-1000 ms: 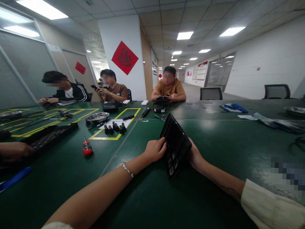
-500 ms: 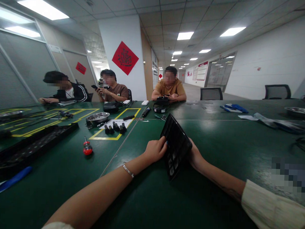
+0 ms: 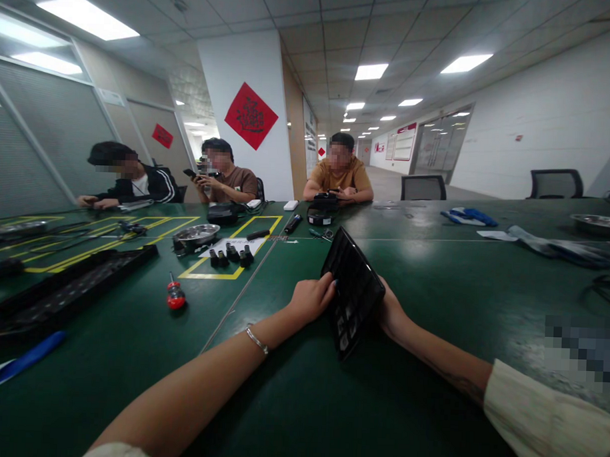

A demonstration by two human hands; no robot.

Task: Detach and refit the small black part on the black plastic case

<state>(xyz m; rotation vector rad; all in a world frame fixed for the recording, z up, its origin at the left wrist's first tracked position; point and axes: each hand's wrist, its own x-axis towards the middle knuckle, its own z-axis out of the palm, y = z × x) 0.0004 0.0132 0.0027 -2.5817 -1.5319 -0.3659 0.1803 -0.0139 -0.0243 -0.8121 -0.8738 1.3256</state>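
A black tablet (image 3: 353,290) stands tilted above the table in front of me, its dark screen angled to my left with small pale images low on it. My left hand (image 3: 312,299), with a silver bracelet at the wrist, is closed at the tablet's left edge, thumb side against the screen. At the opposite edge my right hand (image 3: 393,310) grips the tablet, with most of its fingers hidden behind it. Left of my hands, a screwdriver with a red and black handle (image 3: 175,296) lies on the green table (image 3: 259,400).
Several black cylindrical parts (image 3: 231,252) stand beside a metal bowl (image 3: 197,235). A long black tray (image 3: 67,287) lies at left. Farther back are a black case (image 3: 319,214) and blue-white gloves (image 3: 468,215). Three people sit across the table, one directly opposite (image 3: 339,173).
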